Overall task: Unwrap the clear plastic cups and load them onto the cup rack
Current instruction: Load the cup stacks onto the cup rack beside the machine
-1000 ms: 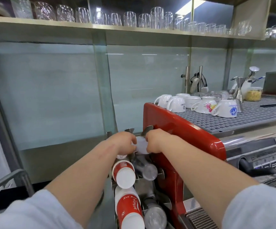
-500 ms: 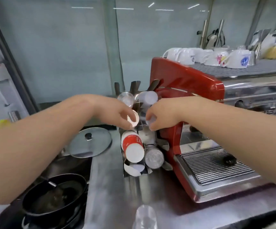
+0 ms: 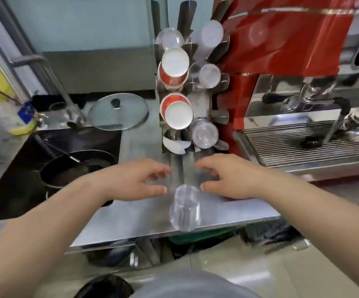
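We have both hands hovering over the steel tabletop, and the stack of clear plastic cups stands between them and a little nearer to us, close to the tabletop's front edge. Its long axis seems to run roughly upright, leaning toward the camera, though the blur and the clear plastic make its exact tilt hard to judge. Our left hand is open, fingers spread and holding nothing; our right hand is open too, its thumb just beside the top of the stack, so we judge the right the nearer one. Neither hand touches the cups. The cup rack stands farther back on the tabletop, against the red espresso machine, with red paper cups filling its left column and clear ones in several right-hand slots. Nothing lies between our hands and the stack. To the left a dark pan sits in a recess with a glass lid behind it, well apart from our reach.
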Demonstrator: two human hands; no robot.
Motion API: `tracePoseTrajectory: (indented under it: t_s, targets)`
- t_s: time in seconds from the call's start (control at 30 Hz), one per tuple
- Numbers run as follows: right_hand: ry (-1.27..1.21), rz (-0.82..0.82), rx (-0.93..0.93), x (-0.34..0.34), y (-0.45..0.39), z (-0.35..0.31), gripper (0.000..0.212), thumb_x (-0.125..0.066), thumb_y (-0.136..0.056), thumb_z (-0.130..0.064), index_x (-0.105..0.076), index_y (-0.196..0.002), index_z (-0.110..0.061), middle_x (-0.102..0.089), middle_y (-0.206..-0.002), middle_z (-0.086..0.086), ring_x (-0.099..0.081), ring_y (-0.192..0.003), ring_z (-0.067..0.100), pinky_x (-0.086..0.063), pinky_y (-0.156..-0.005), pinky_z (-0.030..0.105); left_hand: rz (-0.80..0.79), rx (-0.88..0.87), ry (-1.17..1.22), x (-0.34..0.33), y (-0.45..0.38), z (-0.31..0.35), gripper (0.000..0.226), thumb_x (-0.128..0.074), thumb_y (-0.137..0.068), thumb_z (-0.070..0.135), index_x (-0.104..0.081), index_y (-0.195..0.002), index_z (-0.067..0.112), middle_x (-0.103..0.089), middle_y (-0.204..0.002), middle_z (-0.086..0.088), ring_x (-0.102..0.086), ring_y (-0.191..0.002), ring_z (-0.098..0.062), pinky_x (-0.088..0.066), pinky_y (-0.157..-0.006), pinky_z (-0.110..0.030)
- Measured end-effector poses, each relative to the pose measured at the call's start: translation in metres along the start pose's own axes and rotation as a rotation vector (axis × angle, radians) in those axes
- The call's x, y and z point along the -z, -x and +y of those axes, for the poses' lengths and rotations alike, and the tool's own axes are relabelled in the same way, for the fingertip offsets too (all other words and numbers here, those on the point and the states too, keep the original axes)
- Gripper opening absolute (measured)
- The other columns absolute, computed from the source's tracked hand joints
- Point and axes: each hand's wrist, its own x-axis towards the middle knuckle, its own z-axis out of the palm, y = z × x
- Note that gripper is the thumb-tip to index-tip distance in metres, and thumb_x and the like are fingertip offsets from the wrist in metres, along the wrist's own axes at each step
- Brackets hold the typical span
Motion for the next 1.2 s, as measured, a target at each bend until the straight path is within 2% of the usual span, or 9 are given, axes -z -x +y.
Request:
tracePoseTrajectory:
  t_s: [0.1,0.23,0.4,0.5,0.57,0.63,0.83,1.03,1.2]
  targets:
    - [-0.098,0.024,-0.018,-0.041,0.003,0.006,0.068,-0.065,-0.082,-0.038,-0.036,-0.142,-0.026,-0.048,-0.133,0.004,-0.048,-0.118,0.018,-0.030,-0.089,0.016,0.061,0.046,0.088,-0.047,-0.009,-0.008,0.064,-0.066,-0.088,0.039,-0.040,-0.145,0.029,-0.052,-0.131,0.008,-0.053,-0.114,-0.005,-0.045,-0.092,-0.018]
    - [-0.242,0.084,-0.018,-0.079,0.004,0.006,0.079,-0.070,-0.076,-0.033,-0.030,-0.145,-0.026,-0.040,-0.145,0.000,-0.035,-0.133,0.012,-0.024,-0.100,0.014,0.100,0.074,0.209,-0.093,-0.019,-0.013,0.074,-0.073,-0.084,0.034,-0.035,-0.148,0.030,-0.050,-0.134,0.002,-0.050,-0.115,-0.009,-0.041,-0.086,-0.014]
    - [-0.368,0.154,-0.063,-0.103,-0.002,0.001,0.084,-0.072,-0.072,-0.032,-0.029,-0.145,-0.029,-0.040,-0.146,-0.001,-0.037,-0.132,0.013,-0.031,-0.098,0.017,0.140,0.092,0.359,-0.127,-0.027,-0.019,0.068,-0.075,-0.081,0.028,-0.043,-0.141,0.036,-0.048,-0.127,0.007,-0.048,-0.118,-0.008,-0.041,-0.085,-0.007]
    - [-0.351,0.222,-0.060,-0.111,-0.005,-0.002,0.076,-0.072,-0.071,-0.027,-0.040,-0.140,-0.024,-0.048,-0.137,0.000,-0.047,-0.120,0.014,-0.024,-0.086,0.005,0.170,0.108,0.451,-0.140,-0.031,-0.022,0.068,-0.074,-0.079,0.025,-0.045,-0.139,0.034,-0.055,-0.128,0.004,-0.052,-0.118,-0.011,-0.047,-0.093,-0.023]
    - [-0.366,0.261,-0.064,-0.114,-0.003,-0.005,0.071,-0.073,-0.069,-0.022,-0.045,-0.134,-0.023,-0.051,-0.130,0.000,-0.050,-0.111,0.012,-0.024,-0.079,-0.001,0.176,0.108,0.420,-0.147,-0.033,-0.025,0.065,-0.073,-0.077,0.022,-0.048,-0.136,0.031,-0.059,-0.118,0.004,-0.055,-0.113,-0.017,-0.049,-0.087,-0.028]
    - [-0.396,0.286,-0.060,-0.117,0.002,-0.008,0.072,-0.074,-0.067,-0.020,-0.046,-0.133,-0.022,-0.050,-0.129,0.001,-0.049,-0.112,0.012,-0.022,-0.083,-0.005,0.158,0.107,0.407,-0.153,-0.034,-0.028,0.064,-0.073,-0.074,0.021,-0.050,-0.134,0.028,-0.061,-0.111,0.000,-0.056,-0.106,-0.026,-0.044,-0.078,-0.026]
    - [-0.400,0.354,-0.040,-0.133,0.026,-0.014,0.074,-0.073,-0.066,-0.015,-0.045,-0.135,-0.017,-0.047,-0.132,0.004,-0.046,-0.122,0.022,-0.037,-0.105,0.030,0.147,0.082,0.633,-0.164,-0.034,-0.025,0.062,-0.077,-0.075,0.009,-0.056,-0.130,0.026,-0.064,-0.115,-0.010,-0.067,-0.103,-0.024,-0.057,-0.086,-0.040]
    - [-0.431,0.407,-0.036,-0.146,0.040,-0.011,0.073,-0.071,-0.067,-0.017,-0.043,-0.134,-0.027,-0.041,-0.128,-0.011,-0.043,-0.123,0.014,-0.035,-0.104,0.023,0.156,0.107,0.634,-0.171,-0.034,-0.024,0.070,-0.077,-0.076,0.012,-0.050,-0.138,0.029,-0.055,-0.123,-0.014,-0.061,-0.110,-0.028,-0.052,-0.095,-0.048]
    - [-0.472,0.436,-0.052,-0.144,0.044,-0.006,0.073,-0.069,-0.067,-0.019,-0.039,-0.130,-0.039,-0.035,-0.124,-0.028,-0.041,-0.122,0.004,-0.032,-0.102,0.014,0.199,0.096,0.606,-0.168,-0.034,-0.022,0.071,-0.079,-0.077,0.017,-0.049,-0.139,0.035,-0.050,-0.128,-0.001,-0.057,-0.117,-0.014,-0.051,-0.100,-0.031]
